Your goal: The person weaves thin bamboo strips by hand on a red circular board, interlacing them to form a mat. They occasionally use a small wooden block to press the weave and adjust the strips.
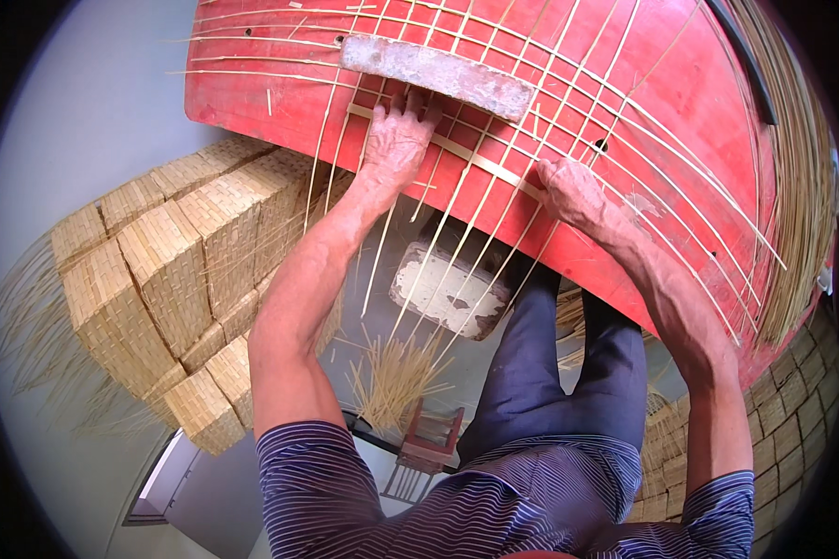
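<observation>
A red board [680, 121] serves as the worktop, tilted across the person's knees, and thin bamboo strips [494, 186] lie fanned over it, running from its far edge down past its near edge. A wider flat bamboo strip [475, 158] crosses them at an angle near the middle of the board. The left hand [396, 140] presses down on this crossing strip towards its left end, fingers [410, 104] slightly spread and laid flat on the strips, their tips just beside a grey stone block [438, 73] that rests on the strips near the far edge. The right hand [573, 191] sits at the right end of the wide strip, close to the near edge; its fingers seem curled and pressed together on the strip, though whether they pinch it cannot be told from this angle. Below the near edge, a second pale block [447, 296] lies on the floor between loose strip ends [396, 377]. To the left, stacks of finished woven bamboo mats [168, 279] stand piled, and a bundle of uncut strips [797, 168] hangs along the board's right edge.
</observation>
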Motion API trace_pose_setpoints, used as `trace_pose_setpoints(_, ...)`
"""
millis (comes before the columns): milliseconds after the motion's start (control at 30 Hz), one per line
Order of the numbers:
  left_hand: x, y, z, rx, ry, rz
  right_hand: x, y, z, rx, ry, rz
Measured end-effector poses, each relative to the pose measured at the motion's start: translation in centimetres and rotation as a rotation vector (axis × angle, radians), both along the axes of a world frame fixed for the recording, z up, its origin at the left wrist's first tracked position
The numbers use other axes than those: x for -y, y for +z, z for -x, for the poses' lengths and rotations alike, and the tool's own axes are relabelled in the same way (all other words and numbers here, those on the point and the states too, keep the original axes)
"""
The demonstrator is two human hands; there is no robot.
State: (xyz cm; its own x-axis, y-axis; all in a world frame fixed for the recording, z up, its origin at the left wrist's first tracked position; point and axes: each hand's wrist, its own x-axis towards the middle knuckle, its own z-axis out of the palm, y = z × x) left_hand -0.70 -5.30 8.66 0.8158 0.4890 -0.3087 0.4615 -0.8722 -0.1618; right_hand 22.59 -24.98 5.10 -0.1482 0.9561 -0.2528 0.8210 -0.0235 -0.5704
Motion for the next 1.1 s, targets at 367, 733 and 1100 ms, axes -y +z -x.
trace_pose_setpoints(367,-1.0,-0.7,0.9,0.153,-0.073,-0.016,-0.5,-0.2,0.1,-0.072,0.014,0.072)
trace_pose_setpoints(733,-1.5,-1.1,-0.3,0.066,0.039,0.171,0.4,-1.9,-1.1,-0.126,-0.008,-0.048)
trace_pose_setpoints(1100,-2.1,-1.6,0.3,-0.002,-0.007,0.182,-0.7,-2.1,-1.3,-0.164,0.001,0.027)
